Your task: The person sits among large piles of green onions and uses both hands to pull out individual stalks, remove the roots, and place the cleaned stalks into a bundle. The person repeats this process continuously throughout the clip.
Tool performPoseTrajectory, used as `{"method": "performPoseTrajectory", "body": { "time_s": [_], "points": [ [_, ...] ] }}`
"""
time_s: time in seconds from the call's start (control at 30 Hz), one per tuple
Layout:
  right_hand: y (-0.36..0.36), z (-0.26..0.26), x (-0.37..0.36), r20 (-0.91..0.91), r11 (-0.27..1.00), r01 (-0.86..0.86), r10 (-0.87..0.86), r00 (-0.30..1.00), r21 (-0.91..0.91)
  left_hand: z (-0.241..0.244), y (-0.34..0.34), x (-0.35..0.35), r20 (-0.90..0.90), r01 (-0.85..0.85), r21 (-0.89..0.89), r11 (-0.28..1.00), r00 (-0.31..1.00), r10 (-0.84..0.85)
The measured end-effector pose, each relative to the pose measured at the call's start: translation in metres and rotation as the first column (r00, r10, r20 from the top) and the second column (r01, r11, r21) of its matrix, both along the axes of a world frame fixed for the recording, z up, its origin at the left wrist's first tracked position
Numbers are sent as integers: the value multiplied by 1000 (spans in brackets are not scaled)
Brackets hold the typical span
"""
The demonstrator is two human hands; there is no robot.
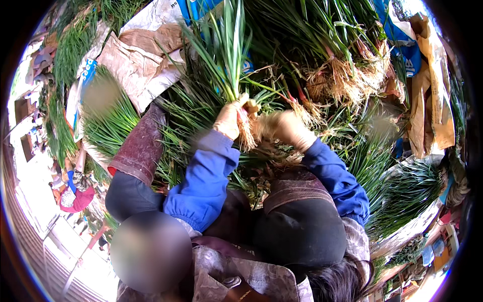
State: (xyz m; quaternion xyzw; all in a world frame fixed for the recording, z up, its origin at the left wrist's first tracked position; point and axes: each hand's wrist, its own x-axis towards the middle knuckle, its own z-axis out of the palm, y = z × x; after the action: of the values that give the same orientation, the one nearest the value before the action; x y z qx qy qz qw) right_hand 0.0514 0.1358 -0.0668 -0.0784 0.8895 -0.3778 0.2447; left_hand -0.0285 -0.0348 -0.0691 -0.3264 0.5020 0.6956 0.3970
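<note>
My left hand (228,117) grips a small bunch of green onions (232,56) just above the roots. Its leaves point away from me, and the pale stringy roots (246,136) hang below my fingers. My right hand (288,130) is motion-blurred beside those roots, its fingers curled. Whether anything is between them cannot be made out. Beyond my right hand, loose green onions with reddish stems (298,100) lie on a litter of leaves. A large heap of green onions, roots towards me (341,81), lies at the upper right.
Brown paper and white sacking (136,64) lies at the upper left, above bundled green leaves (109,117). On the right are a crumpled tan sack (430,109) and another leafy bundle (411,192). My boots (137,145) flank the work area. A person in a red hat (81,200) is at the far left.
</note>
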Motion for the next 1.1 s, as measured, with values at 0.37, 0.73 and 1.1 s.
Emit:
{"method": "performPoseTrajectory", "body": {
  "time_s": [0.37, 0.73, 1.1],
  "points": [
    [62, 30, -4, 551, 75, 645, -450, 703, -761, 71, 1, 6, -359, 111, 144, 983, 932, -52],
    [27, 52, -33, -77, 805, 557, -580, 811, -204, 59, 0, 39, -252, 60, -118, 991, 964, -88],
    [22, -43, -46, 22, 514, 794, -835, 549, -325, 115, -2, 38, -260, 57, 167, 984, 966, -12]
  ]
}}
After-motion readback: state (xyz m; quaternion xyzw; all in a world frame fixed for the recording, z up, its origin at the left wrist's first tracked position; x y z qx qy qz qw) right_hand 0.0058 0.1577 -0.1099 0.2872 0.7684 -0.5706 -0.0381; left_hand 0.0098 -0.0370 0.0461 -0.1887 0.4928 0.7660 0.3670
